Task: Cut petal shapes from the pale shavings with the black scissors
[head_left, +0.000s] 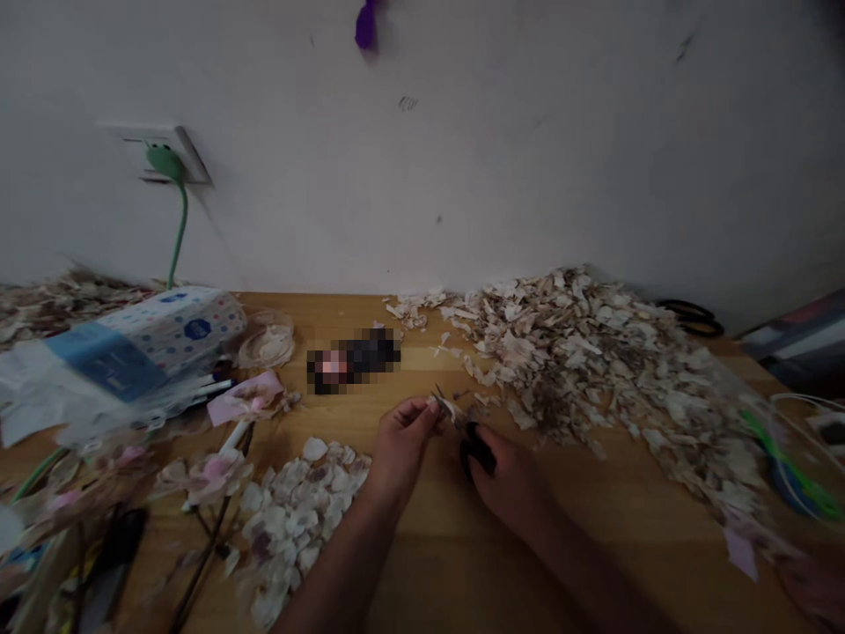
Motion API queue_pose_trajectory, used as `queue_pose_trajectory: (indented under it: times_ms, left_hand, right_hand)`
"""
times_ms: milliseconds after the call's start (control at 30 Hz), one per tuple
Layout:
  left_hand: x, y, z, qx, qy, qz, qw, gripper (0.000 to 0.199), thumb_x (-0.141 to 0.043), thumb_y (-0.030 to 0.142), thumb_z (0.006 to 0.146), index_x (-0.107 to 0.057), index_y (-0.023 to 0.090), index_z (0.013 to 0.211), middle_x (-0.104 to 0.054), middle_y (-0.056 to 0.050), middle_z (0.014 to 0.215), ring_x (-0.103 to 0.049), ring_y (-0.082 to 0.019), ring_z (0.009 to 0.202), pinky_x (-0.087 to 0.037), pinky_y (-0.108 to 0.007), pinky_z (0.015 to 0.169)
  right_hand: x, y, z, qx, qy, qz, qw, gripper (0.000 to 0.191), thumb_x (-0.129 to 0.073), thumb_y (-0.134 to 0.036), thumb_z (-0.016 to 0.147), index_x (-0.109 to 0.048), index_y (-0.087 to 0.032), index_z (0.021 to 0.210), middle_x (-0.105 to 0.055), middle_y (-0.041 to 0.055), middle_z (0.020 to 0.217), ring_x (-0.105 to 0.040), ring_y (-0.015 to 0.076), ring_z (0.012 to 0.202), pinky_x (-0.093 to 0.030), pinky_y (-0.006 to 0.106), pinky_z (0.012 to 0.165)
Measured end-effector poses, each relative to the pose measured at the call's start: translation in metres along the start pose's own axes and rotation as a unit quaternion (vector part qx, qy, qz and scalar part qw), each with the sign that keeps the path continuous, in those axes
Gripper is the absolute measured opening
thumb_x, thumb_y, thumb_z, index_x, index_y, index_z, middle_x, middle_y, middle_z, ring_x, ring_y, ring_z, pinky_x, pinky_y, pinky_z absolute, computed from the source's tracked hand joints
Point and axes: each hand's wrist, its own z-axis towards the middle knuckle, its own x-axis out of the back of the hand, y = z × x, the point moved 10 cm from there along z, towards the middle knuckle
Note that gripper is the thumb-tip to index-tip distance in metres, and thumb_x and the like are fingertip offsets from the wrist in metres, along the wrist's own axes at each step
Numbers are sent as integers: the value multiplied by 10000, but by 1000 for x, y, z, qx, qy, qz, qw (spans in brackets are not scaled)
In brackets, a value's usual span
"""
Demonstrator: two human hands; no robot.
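Observation:
My left hand (401, 445) pinches a small pale dried petal (451, 409) between thumb and fingertips above the wooden table (449, 572). In my right hand (518, 484) is a pair of scissors with black handles (478, 451), its blades at the petal's edge. Left of my left forearm lies a pile of rounded, pale petals (307, 506), some with darker centres. A larger heap of ragged, pale brown flakes (561, 343) spreads on the right, beyond my right hand. Whether the blades are parted around the petal is hard to make out.
A tissue pack (145, 339) lies on the left, near artificial flowers with pink centres (215, 471) on dark stems. A blurred-out dark object (356, 359) sits centrally near the wall. At the right are a green item (789, 471) and a white cable (805, 401).

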Motion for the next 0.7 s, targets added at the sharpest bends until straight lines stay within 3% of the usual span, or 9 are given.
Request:
queue_pose_trajectory:
  times_ms: [133,300,567,700]
  left_hand:
    - [0,15,2,-27,-15,118,993,256,-752,394,668,-706,146,709,-617,-10,591,-523,-106,562,-414,-215,579]
    - [2,27,2,-53,-6,181,982,225,-732,385,683,-714,162,702,-619,-4,569,-528,-113,547,-403,-220,569]
    - [5,16,5,-39,-25,114,992,230,-723,375,705,-715,157,778,-654,-22,651,-562,-115,592,-443,-233,623]
    - [6,23,5,-51,-14,166,985,212,-726,363,695,-712,158,750,-649,-18,623,-557,-117,571,-432,-227,588]
  right_hand:
    - [0,0,0,5,-10,11,1000,233,-469,-239,810,-589,-199,1005,-701,102,921,-659,261,839,-495,359,724]
    - [1,-2,1,6,-16,21,1000,211,-469,-234,809,-590,-205,980,-699,89,908,-655,253,806,-486,351,694]
    - [0,-2,1,5,-19,31,999,181,-467,-232,810,-581,-205,949,-694,75,867,-652,251,793,-478,339,674]
    - [1,-2,1,9,-19,19,1000,195,-477,-234,800,-586,-205,959,-699,76,879,-657,253,799,-484,346,688]
